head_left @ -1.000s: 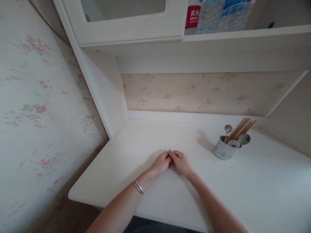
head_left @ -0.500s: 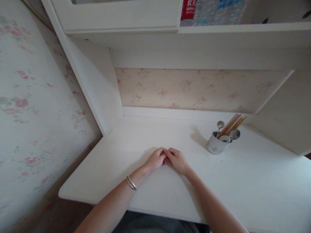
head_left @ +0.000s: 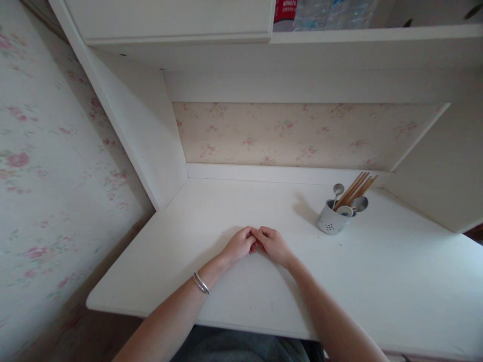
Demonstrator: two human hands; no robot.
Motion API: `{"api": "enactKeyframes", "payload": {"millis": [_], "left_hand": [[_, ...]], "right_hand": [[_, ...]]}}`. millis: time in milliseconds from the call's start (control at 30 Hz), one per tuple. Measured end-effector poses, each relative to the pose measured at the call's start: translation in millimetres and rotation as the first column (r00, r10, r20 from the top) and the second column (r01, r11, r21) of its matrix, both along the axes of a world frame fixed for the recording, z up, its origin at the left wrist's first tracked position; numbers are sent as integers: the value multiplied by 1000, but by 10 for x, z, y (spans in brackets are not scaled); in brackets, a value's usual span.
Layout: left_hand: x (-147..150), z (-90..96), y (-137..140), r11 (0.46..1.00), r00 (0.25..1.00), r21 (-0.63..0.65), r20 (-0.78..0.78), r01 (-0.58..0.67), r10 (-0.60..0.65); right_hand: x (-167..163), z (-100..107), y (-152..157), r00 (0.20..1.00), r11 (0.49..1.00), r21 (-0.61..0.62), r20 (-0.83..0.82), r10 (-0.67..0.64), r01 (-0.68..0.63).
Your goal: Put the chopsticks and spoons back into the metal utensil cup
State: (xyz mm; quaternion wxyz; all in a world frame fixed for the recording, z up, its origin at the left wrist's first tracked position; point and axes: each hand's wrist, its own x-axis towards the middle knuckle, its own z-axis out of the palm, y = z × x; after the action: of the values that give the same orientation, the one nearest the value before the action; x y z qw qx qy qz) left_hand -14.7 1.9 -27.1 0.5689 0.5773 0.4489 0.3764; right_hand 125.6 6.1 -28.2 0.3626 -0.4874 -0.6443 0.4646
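My left hand (head_left: 239, 245) and my right hand (head_left: 274, 245) rest together on the white desk (head_left: 158, 261). Their curled fingers meet and touch at the middle, and both hands are closed. I see no object in either one; the inside of the fingers is partly hidden. Silver bangles (head_left: 201, 282) circle the left wrist. To the right of my right hand, apart from it, stands a white perforated utensil holder (head_left: 330, 222). Wooden chopsticks (head_left: 352, 190), a small ladle-like spoon (head_left: 338, 189) and a larger metal spoon (head_left: 359, 203) stick out of it.
Above the desk runs a white shelf (head_left: 339, 36) with clear plastic bottles (head_left: 328, 14) and a red-labelled item (head_left: 285, 10). White side panels (head_left: 132, 120) flank the desk. Floral wallpaper (head_left: 45, 201) covers the wall on the left.
The view has shifted slightly, so the scene sits a little further left and up. My hands stay clasped in the same place on the desk.
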Motion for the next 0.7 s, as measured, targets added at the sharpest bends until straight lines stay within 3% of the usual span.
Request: {"api": "enactKeyframes", "payload": {"millis": [700], "left_hand": [[-1,16,-7,1000,1000,14,1,15,-15]], "right_hand": [[19,-60,30,996,999,-50,-90,10,-14]]}}
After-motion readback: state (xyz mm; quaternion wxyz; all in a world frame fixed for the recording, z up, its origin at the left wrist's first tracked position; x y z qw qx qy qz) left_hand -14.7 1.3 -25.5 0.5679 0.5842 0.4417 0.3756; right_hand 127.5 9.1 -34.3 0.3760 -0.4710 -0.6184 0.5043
